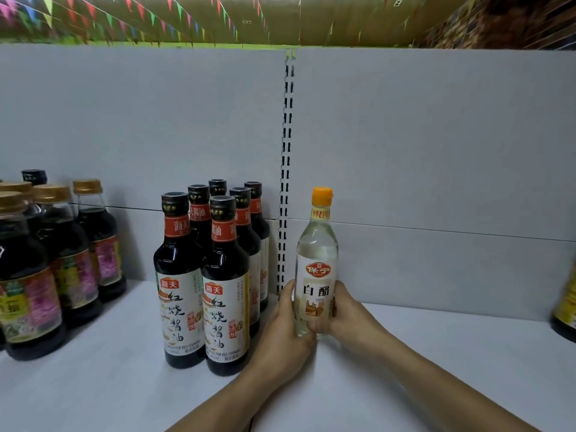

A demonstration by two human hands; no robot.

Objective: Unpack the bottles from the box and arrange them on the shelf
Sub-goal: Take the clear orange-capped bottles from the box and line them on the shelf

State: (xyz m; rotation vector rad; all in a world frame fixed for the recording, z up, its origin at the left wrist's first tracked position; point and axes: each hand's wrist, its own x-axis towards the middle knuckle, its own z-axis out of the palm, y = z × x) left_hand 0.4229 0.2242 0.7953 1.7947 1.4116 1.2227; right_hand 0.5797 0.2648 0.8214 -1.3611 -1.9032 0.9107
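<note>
A clear bottle of white vinegar [317,254] with an orange cap stands upright on the white shelf [436,353], just right of the slotted upright. My left hand [285,332] grips its lower left side and my right hand [349,313] wraps its lower right side, fingers curled round the label. Left of it stand several dark soy sauce bottles [202,275] with black caps and white labels, in two rows. The box is out of view.
A group of dark bottles with gold caps [53,260] fills the far left of the shelf. Part of another dark bottle [565,313] shows at the right edge. A grey back panel with a slotted upright [286,169] rises behind.
</note>
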